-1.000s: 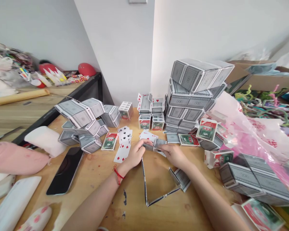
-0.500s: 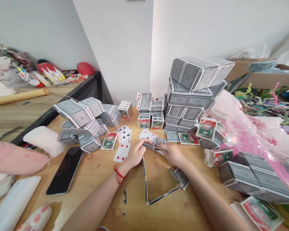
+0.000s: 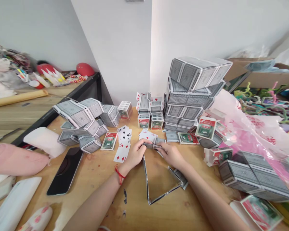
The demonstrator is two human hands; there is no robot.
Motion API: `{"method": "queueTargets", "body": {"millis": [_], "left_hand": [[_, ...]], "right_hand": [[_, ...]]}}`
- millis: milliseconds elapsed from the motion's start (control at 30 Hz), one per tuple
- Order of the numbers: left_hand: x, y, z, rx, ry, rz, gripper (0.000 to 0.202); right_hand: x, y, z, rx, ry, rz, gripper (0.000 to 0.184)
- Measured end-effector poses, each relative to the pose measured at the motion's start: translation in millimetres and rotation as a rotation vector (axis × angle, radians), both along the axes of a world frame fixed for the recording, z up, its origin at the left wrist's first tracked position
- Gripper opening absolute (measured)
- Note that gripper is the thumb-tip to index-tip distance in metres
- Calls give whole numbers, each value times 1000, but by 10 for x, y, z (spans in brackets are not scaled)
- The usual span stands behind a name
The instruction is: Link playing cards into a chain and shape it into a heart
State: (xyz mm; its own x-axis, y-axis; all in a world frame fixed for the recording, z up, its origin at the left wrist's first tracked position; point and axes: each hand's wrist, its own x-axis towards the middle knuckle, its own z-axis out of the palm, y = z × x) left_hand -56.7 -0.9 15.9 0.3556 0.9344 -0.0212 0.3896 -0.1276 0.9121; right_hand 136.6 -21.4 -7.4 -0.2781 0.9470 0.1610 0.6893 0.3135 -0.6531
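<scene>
"How do my fingers (image 3: 149,141) sit?"
"Curled and pinching the card strip's (image 3: 159,198) far side, left hand (image 3: 135,154) and right hand (image 3: 173,156) nearly level. Your forearms (image 3: 98,192) slant inward; the bent strip stands on the table (image 3: 163,213) between them."

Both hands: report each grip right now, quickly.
Left hand: closed, holding one end of the card strip.
Right hand: closed, holding the same strip farther right.

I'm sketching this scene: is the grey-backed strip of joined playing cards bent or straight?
Bent: the grey-backed strip of joined playing cards turns one sharp corner at its nearest point and another beside the right forearm.
</scene>
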Motion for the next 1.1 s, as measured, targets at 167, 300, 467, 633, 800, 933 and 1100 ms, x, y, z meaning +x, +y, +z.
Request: {"method": "queueTargets", "body": {"millis": [167, 300, 467, 633, 800, 933, 1100], "left_hand": [[-11, 18, -33, 19, -52, 35, 38], [-28, 25, -90, -3, -56, 75, 37], [-36, 30, -121, -42, -72, 87, 37], [-16, 13, -77, -22, -72, 79, 39], [7, -9, -72, -3, -82, 97, 40], [14, -15, -90, 2, -95, 99, 40], [11, -18, -101, 4, -96, 102, 39]], "right_hand": [[80, 2, 0, 49, 180, 58, 20], [114, 2, -64, 21, 195, 18, 28], [122, -6, -136, -25, 219, -1, 32], [110, -13, -106, -14, 225, 4, 32], [62, -42, -68, -9, 210, -9, 33], [29, -73, -50, 4, 188, -24, 33], [9, -105, -43, 60, 122, -17, 37]]}}
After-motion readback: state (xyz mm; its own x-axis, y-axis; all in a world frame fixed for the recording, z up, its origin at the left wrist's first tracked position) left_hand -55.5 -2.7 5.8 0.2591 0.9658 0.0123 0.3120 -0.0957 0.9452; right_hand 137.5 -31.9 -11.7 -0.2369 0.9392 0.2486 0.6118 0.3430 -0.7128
